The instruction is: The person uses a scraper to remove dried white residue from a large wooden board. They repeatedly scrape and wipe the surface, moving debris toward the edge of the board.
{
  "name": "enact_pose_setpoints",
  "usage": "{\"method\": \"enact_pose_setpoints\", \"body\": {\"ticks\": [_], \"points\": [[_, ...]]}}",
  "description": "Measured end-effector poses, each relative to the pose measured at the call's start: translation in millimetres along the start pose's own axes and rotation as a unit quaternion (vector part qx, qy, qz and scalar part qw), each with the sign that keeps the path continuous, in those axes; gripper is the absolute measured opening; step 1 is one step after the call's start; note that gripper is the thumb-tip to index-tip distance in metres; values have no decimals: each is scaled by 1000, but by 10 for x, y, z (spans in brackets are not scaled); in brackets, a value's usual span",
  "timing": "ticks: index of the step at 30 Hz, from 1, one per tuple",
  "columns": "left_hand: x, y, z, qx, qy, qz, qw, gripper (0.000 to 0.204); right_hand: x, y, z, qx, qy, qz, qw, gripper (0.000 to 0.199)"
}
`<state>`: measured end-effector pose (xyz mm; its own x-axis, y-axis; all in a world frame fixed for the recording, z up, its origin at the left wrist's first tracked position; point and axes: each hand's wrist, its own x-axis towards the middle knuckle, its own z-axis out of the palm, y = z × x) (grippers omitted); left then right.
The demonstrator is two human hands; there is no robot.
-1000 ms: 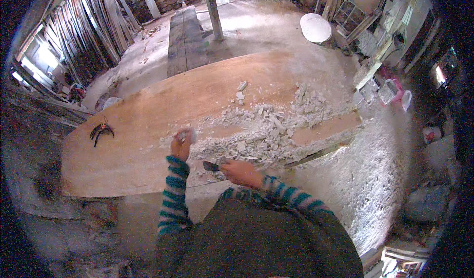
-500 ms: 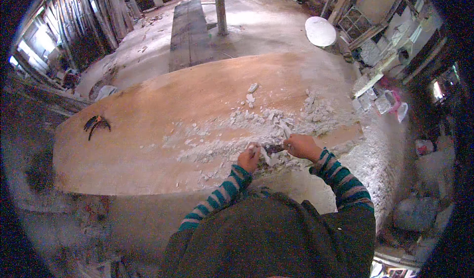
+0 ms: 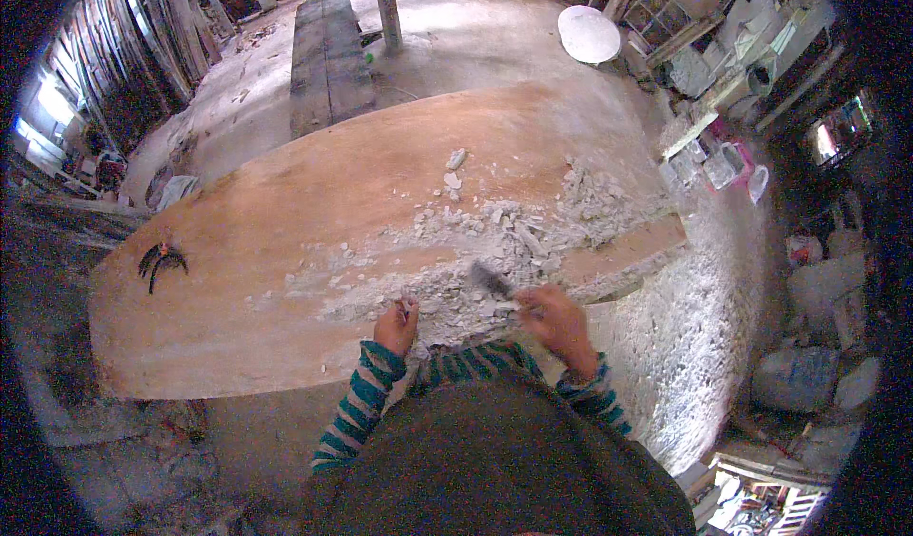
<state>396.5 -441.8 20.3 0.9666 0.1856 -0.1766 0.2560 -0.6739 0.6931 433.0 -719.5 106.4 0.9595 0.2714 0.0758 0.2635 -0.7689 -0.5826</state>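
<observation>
A: What lies at the far left?

B: A small black curved tool [image 3: 162, 262] on the long orange-brown wooden board [image 3: 285, 222], well apart from both hands.

A: And the hands?

B: The left hand [image 3: 397, 326] pinches a small pale chip, fingers together. Just right, the right hand [image 3: 556, 322] is clamped on a dark flat-bladed scraper [image 3: 491, 279], its blade slanting up-left into the heap of white plaster rubble [image 3: 504, 241]. Around, a dusty workshop floor [image 3: 456, 41].
</observation>
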Motion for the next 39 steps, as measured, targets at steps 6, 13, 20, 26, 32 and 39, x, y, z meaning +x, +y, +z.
{"method": "enact_pose_setpoints", "body": {"ticks": [6, 13, 20, 26, 32, 39], "points": [[7, 415, 710, -60, 39, 34, 997, 23, -55, 211, 26, 78, -44, -37, 995, 21], [162, 1123, 1491, 7, 109, -20, 994, 18, -186, 1393, -779, 91, 37, 58, 993, 23], [383, 1138, 2280, 39, 234, 137, 962, 19, -531, 2899, -1576, 38, 99, 90, 990, 22], [1038, 2055, 3331, -323, 244, 96, 909, 19, -487, 3478, -2186, 14, 133, 101, 986, 27], [925, 3246, 2655, -346, 135, 16, 928, 13, -435, 3508, -2323, 62, 145, 114, 981, 22], [917, 1735, 1623, -32, 337, -9, 941, 20, -407, 3366, -2225, 51, 76, 28, 995, 21]]}}
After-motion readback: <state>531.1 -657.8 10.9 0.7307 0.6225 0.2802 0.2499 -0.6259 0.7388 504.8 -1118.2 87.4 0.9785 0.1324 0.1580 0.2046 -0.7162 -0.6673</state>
